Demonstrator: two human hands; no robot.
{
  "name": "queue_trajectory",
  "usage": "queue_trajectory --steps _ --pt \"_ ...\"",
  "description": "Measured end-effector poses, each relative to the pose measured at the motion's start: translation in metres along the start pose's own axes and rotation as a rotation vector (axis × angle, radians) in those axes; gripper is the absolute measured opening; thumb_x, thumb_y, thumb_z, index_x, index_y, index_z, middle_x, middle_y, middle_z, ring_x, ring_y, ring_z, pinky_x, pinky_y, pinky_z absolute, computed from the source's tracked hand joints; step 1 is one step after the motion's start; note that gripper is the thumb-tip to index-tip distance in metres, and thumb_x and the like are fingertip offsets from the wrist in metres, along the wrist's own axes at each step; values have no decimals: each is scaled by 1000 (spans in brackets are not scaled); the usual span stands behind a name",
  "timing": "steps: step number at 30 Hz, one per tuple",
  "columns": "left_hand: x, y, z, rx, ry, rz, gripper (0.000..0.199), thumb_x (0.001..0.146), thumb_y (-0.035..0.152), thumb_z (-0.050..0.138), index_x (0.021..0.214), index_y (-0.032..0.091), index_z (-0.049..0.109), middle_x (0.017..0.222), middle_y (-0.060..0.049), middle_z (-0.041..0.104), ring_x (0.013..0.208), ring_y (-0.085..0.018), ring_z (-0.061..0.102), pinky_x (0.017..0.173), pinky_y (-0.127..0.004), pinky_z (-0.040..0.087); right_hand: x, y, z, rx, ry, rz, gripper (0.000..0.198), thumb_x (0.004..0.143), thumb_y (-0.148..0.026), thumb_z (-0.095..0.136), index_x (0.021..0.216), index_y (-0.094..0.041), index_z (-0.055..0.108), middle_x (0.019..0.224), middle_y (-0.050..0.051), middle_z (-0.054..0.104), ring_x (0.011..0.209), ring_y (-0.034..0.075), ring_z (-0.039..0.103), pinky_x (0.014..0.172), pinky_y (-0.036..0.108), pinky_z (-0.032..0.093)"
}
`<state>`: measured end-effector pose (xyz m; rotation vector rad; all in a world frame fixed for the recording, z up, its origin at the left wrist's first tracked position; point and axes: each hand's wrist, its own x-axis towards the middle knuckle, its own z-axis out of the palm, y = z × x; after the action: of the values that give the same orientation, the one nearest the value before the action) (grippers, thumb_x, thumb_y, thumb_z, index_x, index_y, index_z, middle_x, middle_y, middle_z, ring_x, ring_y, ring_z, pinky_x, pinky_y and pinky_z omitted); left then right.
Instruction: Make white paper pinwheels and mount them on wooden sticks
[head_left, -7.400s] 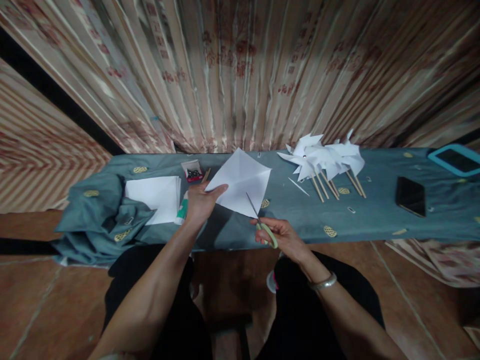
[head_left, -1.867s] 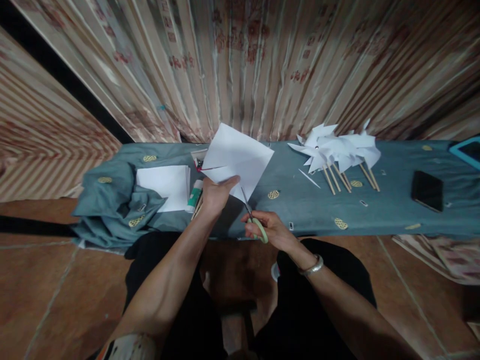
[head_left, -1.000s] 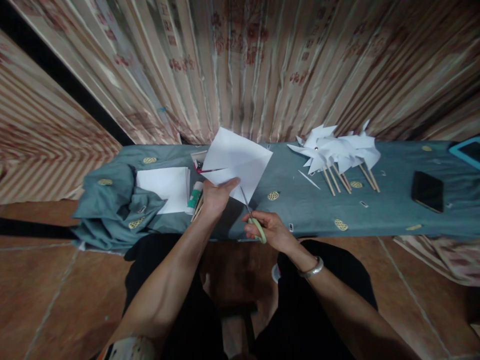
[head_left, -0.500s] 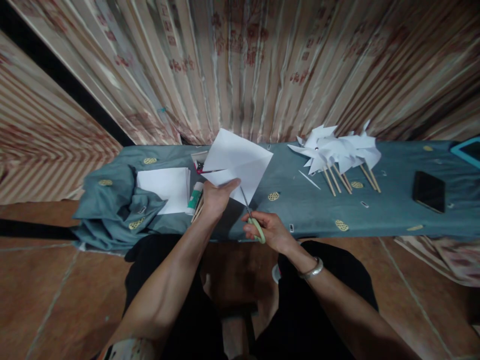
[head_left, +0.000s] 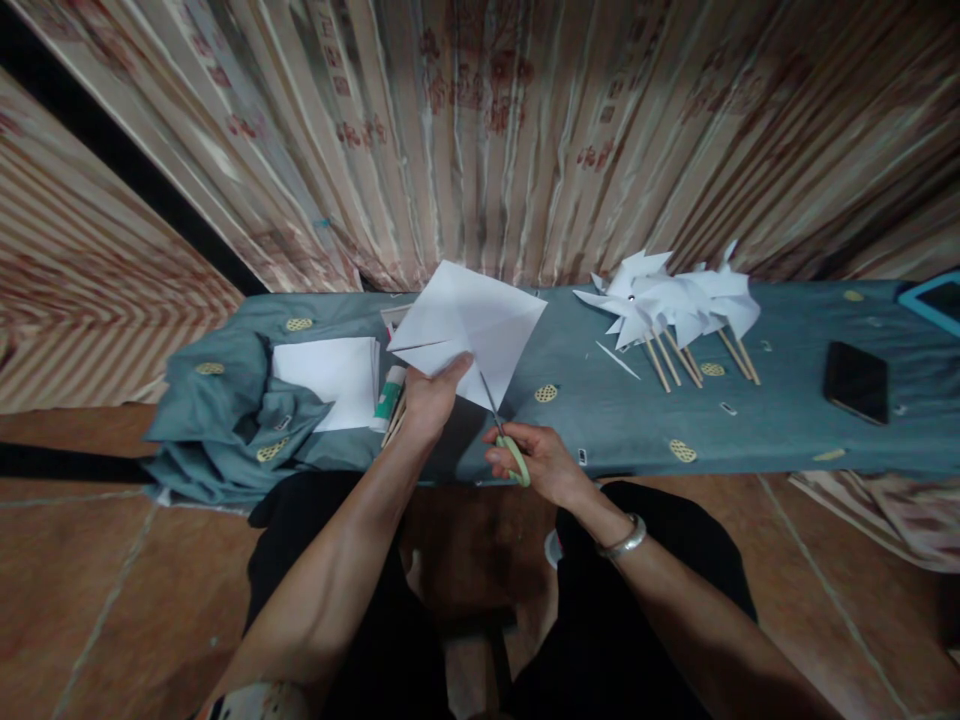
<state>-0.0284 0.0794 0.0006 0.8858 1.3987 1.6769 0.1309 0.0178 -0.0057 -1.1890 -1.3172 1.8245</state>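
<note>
A square sheet of white paper [head_left: 480, 310] is pinched in my left hand [head_left: 435, 395], thumb on top near its lower left edge. One slit runs in from the paper's left corner. My right hand [head_left: 536, 458] grips the green-handled scissors [head_left: 514, 460], whose blades lie at the paper's bottom corner, pointing up toward its middle. Beside my left hand lie a green and white glue stick [head_left: 388, 398] and some wooden sticks [head_left: 395, 420], partly hidden. A small box [head_left: 391, 318] sits partly behind the paper.
A stack of white paper [head_left: 330, 380] lies at the left of the cloth-covered bench [head_left: 615, 430]. Several white paper pinwheels [head_left: 675, 300] on sticks lie to the right, with a thin white strip [head_left: 619, 360] near them. Farther right are a dark phone [head_left: 856, 382] and a blue-edged device [head_left: 934, 300].
The paper has tilted slightly, its left corner shifting left over the small box, and its slit looks narrower. My left hand has moved slightly left; my right hand and scissors stay nearly still.
</note>
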Motion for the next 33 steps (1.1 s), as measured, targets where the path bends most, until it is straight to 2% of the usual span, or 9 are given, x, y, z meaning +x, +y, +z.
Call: queue_trajectory --steps 3,9,17,22,33 --pt "1 -3 -2 16 -4 2 45 57 29 79 99 16 68 93 -8 73 90 -25 69 87 -39 54 1 1 0 12 -9 7 41 59 -46 82 84 -18 66 57 -5 60 50 9 54 50 21 42" --pt "-1 3 -2 58 4 -11 47 54 25 77 100 16 67 88 -7 74 83 -24 69 83 -37 55 1 1 0 -7 -17 -7 39 60 -46 82 83 -18 67 57 -5 60 50 9 54 50 21 42" --pt "-3 6 -3 71 -46 -19 24 56 25 74 76 16 68 80 -6 72 76 -22 67 76 -34 54 1 0 1 -25 -21 -21 41 61 -47 81 85 -18 67 57 -4 61 51 9 54 51 21 44" --pt "-7 7 -4 81 -87 -10 27 58 26 73 82 16 69 83 -5 72 75 -20 66 74 -32 53 0 -2 0 -35 -17 -35 40 63 -48 79 86 -18 67 57 -3 62 51 10 55 51 22 44" --pt "-10 9 -1 72 -73 -41 32 55 27 73 85 15 68 83 -5 71 74 -20 65 70 -30 52 2 0 -1 -29 2 -22 44 62 -50 79 88 -18 66 58 -3 61 52 10 54 53 23 44"
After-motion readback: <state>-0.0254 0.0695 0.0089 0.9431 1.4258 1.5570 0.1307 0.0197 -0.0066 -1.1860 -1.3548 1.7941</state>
